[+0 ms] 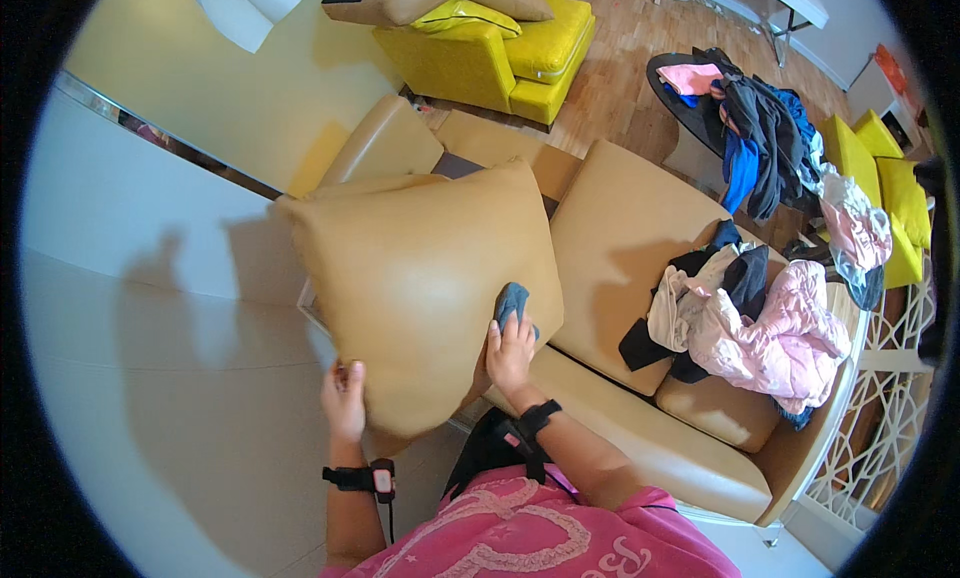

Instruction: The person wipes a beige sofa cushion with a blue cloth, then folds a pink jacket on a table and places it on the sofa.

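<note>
A large tan leather-look sofa cushion (427, 278) is tilted up in front of me at the left end of a tan sofa (600, 420). My left hand (346, 400) grips the cushion's lower left edge, thumb on the near face and fingers partly hidden. My right hand (513, 353) presses a crumpled blue-grey cloth (512, 300) against the cushion's face near its right edge. Both wrists wear black straps with small devices.
Pink and dark clothes (780, 338) lie heaped on the sofa's right part. Beyond it, more garments (765, 135) cover a dark oval table (675, 112). A yellow armchair (465, 67) holding cushions stands behind, with a wall (187, 120) to the left.
</note>
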The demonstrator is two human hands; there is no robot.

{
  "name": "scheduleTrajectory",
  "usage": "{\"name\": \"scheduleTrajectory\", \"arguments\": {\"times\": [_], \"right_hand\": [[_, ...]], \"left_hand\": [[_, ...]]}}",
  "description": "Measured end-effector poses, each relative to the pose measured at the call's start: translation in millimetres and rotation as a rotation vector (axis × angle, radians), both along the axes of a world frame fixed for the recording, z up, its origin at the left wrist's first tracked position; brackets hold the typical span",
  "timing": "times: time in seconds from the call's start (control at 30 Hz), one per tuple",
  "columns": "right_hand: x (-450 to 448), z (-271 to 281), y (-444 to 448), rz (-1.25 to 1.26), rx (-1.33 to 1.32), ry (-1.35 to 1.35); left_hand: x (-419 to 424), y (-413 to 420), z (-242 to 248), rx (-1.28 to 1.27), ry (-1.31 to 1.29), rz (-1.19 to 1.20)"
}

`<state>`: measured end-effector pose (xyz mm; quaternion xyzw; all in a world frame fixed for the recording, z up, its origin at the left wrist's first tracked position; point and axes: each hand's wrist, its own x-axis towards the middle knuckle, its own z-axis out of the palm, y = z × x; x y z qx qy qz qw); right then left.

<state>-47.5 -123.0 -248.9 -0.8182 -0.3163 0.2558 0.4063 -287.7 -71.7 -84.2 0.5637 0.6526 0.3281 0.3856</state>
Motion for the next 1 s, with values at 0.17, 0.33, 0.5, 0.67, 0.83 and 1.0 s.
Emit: {"name": "scheduleTrajectory", "arguments": {"times": [0.17,0.33,0.5,0.67,0.83,1.0], "right_hand": [[12.0,26.4,-17.5,0.004,-0.016,0.194],[24.7,31.3,-46.2,0.017,0.057,0.223],[50.3,20.3,-68.6,-0.176,0.275,0.714],[74.3,60.1,-42.0,-0.357,0.426,0.861],[88.1,118.5,13.9,-0.438,0.528,0.876],[107.6,129.0,94.5,-0.442,0.590,0.810]], "left_hand": [[78.8,-11.4,7.3,0.043,0.529,-0.266],[130.0,12.6,40.1,0.098,0.623,-0.464],[184.2,22.1,56.1,0.166,0.531,-0.700],[223.3,59.4,49.6,0.471,0.220,-0.847],[246.2,120.8,90.5,0.548,0.088,-0.838],[243.2,186.9,85.7,0.612,0.001,-0.750]]}}
